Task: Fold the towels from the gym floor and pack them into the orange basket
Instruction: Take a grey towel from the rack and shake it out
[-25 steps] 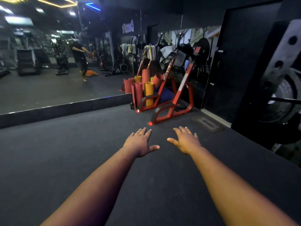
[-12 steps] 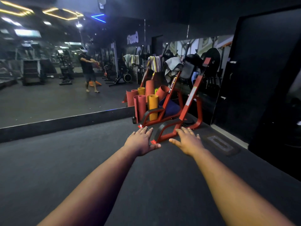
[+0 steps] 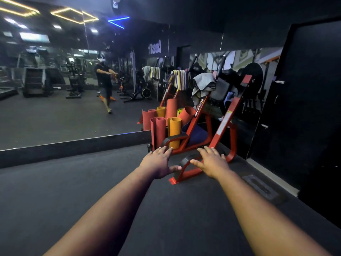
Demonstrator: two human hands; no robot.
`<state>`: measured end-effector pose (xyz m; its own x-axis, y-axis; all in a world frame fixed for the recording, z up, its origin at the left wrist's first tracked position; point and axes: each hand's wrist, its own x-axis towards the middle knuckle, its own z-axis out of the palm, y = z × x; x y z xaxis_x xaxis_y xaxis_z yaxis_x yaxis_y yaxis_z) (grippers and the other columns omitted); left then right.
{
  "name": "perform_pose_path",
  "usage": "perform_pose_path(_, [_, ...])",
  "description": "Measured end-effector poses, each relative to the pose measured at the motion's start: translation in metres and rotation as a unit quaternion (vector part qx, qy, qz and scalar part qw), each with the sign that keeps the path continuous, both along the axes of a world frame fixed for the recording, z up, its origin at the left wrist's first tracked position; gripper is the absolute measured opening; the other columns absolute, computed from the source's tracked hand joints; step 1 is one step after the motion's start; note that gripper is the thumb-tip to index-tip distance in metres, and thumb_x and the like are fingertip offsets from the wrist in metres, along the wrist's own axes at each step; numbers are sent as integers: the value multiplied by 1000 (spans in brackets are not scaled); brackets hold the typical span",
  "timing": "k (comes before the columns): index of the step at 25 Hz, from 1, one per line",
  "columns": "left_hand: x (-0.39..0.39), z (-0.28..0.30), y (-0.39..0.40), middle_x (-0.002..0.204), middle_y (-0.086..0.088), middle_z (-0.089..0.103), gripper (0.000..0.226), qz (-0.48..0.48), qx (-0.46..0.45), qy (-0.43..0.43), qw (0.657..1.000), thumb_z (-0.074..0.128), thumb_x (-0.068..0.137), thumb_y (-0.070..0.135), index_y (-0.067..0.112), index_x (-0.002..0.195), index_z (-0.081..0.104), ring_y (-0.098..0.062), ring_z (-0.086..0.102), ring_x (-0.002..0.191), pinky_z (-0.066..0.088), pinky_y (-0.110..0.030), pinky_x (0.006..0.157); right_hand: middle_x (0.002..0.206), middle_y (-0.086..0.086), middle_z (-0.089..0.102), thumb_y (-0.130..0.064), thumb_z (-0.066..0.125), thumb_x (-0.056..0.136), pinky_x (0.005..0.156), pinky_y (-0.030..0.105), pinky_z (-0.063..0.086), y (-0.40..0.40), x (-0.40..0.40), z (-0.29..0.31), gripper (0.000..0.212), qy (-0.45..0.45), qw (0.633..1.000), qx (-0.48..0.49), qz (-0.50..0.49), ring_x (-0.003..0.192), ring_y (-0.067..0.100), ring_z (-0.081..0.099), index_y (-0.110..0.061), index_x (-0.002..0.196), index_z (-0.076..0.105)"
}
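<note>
Both arms stretched fwd, palms down, above the dark rubber gym floor [image 3: 73, 191]. Left hand [image 3: 158, 164] flat, fingers straight and spread, thumb out to the right, grip wide open w/ nothing in it. Right hand [image 3: 212, 163] same: fingers straight, grip fully open, holding nothing. Vs 0.5 s ago the view is closer to the red steel-frame gym machine [image 3: 221, 126]; hands now overlap its curved black foot ends, where earlier they only reached the near tip; contact can't tell. Hand pose unchanged from 1 s ago. Task towels not on the floor here: grey crumpled towel [image 3: 203, 85] draped over the machine's upper bar, and a purple/yellow/white striped towel [image 3: 180, 78] hanging just left of it at the mirror line, real or reflected can't tell. Orange basket not directly visible; in the wall mirror [image 3: 73, 80] an orange shape lies on the floor by the reflected person's feet, too small to confirm. Rolled red and yellow-orange exercise mats [image 3: 166, 130] stand upright left of the machine, against the mirror. Black wall panel [image 3: 304, 98] at right.
</note>
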<state>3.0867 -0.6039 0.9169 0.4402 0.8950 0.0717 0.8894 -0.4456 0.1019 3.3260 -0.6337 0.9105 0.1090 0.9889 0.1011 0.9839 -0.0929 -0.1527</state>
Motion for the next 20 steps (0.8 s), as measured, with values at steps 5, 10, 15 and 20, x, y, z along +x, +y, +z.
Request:
perform_pose_path(5, [12, 2, 150, 171, -5, 8, 106, -19, -11, -1, 1000, 38, 82, 88, 27, 163, 7, -23, 10, 157, 19, -48, 125, 169, 1, 21, -79, 41, 91, 120, 59, 21, 143, 10, -3, 81, -6, 1000, -4, -18, 156, 25, 16, -34, 158, 29])
perform_pose_path(10, [32, 32, 280, 171, -7, 11, 106, -45, 7, 2, 999, 38, 83, 88, 25, 163, 8, -24, 13, 157, 21, -50, 124, 169, 0, 21, -80, 41, 90, 120, 59, 22, 260, 29, 17, 84, -13, 999, 11, -29, 156, 25, 15, -33, 158, 28])
perform_pose_path(15, [87, 26, 433, 171, -5, 8, 106, -59, -4, 21, 998, 37, 82, 89, 28, 163, 6, -24, 11, 157, 19, -50, 125, 169, 1, 21, -80, 41, 90, 119, 59, 21, 405, 87, 5, 83, -8, 998, 8, -60, 156, 27, 16, -33, 158, 29])
perform_pose_path(20, [150, 23, 565, 171, -5, 7, 105, -64, 1, 35, 997, 42, 83, 86, 29, 163, 6, -23, 10, 157, 17, -50, 125, 168, 3, 23, -80, 42, 89, 120, 58, 23, 540, 152, -1, 85, -12, 998, 14, -52, 156, 28, 17, -32, 158, 27])
